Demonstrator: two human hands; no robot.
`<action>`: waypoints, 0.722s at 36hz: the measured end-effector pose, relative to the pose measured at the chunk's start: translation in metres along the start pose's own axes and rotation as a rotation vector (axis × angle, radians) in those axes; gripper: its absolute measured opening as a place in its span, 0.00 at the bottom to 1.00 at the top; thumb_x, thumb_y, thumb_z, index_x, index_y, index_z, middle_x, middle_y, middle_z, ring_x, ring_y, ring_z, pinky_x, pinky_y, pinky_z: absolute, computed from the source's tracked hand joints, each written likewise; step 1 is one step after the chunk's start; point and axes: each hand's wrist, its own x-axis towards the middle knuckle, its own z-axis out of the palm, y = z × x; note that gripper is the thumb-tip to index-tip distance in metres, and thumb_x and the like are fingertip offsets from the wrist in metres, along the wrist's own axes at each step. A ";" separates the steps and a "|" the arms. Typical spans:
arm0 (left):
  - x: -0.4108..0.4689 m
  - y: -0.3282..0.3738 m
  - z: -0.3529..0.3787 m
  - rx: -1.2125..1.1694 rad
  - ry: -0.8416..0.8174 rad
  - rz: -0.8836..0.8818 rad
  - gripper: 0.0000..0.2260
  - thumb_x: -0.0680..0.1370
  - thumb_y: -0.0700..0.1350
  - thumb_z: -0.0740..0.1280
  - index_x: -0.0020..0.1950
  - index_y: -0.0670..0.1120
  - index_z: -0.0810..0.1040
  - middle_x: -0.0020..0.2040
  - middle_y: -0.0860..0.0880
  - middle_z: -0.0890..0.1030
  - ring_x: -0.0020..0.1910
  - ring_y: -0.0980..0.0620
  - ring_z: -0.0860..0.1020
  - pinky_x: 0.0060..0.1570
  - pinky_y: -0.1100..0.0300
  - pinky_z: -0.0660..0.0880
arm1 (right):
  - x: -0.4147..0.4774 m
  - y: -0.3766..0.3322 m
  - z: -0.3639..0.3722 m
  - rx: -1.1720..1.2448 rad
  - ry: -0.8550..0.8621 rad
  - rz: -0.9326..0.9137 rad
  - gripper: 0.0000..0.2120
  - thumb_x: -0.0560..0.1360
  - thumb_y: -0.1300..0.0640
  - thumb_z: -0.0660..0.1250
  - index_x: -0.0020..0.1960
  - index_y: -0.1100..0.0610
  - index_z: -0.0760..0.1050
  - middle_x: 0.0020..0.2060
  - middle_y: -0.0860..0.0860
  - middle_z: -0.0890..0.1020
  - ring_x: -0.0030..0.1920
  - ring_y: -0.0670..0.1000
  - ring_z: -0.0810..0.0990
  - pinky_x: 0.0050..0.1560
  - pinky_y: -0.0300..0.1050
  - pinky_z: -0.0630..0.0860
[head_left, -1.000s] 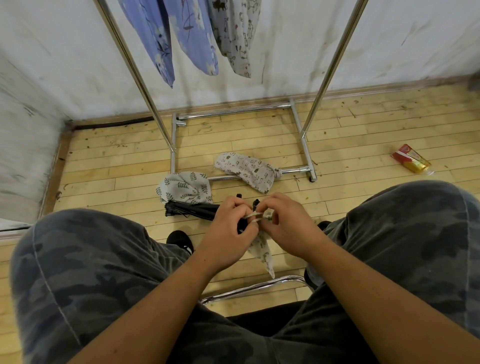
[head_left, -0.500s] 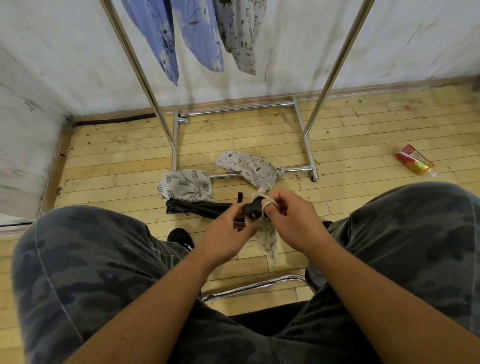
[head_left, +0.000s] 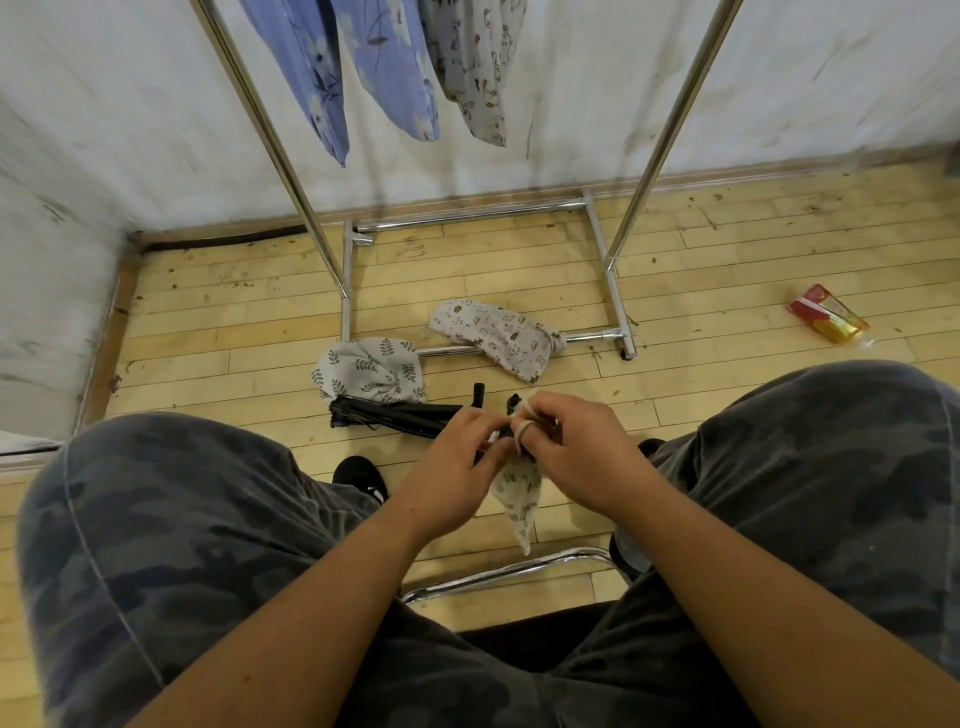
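Observation:
A small printed cloth (head_left: 519, 493) hangs down between my knees, bunched at its top around something black. My left hand (head_left: 457, 467) pinches that bunched top from the left. My right hand (head_left: 576, 452) grips it from the right, with a pale band (head_left: 522, 428) looped over a finger. What the black part is stays hidden between my fingers.
On the wooden floor lie a leaf-print cloth (head_left: 371, 371), a printed cloth (head_left: 498, 335) draped over the rack's base bar (head_left: 587, 338), and a black folded thing (head_left: 395, 413). Garments (head_left: 384, 67) hang from the chrome rack. A red-yellow packet (head_left: 826, 314) lies at right. A chrome chair bar (head_left: 509, 571) is below.
My hands have stayed together on the cloth. The pale band, earlier stretched between both hands, now sits wound around a finger of my right hand.

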 end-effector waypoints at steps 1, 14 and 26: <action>0.001 0.000 0.000 -0.012 0.012 -0.004 0.12 0.86 0.52 0.60 0.68 0.55 0.75 0.61 0.56 0.73 0.56 0.65 0.74 0.51 0.78 0.69 | 0.001 0.000 -0.001 -0.009 0.022 -0.008 0.09 0.82 0.53 0.67 0.43 0.51 0.77 0.38 0.47 0.80 0.39 0.44 0.76 0.39 0.40 0.76; -0.001 0.004 0.001 -0.024 -0.042 -0.042 0.10 0.87 0.54 0.55 0.66 0.58 0.71 0.55 0.58 0.76 0.49 0.66 0.75 0.42 0.72 0.68 | 0.000 -0.006 -0.004 0.055 0.052 -0.013 0.05 0.81 0.53 0.70 0.46 0.50 0.78 0.39 0.45 0.80 0.38 0.39 0.76 0.37 0.33 0.74; 0.001 0.005 0.005 0.021 -0.001 -0.012 0.10 0.86 0.55 0.58 0.63 0.57 0.75 0.53 0.58 0.78 0.50 0.62 0.78 0.48 0.64 0.76 | -0.003 -0.007 0.000 0.020 0.024 -0.152 0.07 0.82 0.55 0.67 0.45 0.52 0.78 0.36 0.45 0.78 0.39 0.46 0.76 0.39 0.40 0.74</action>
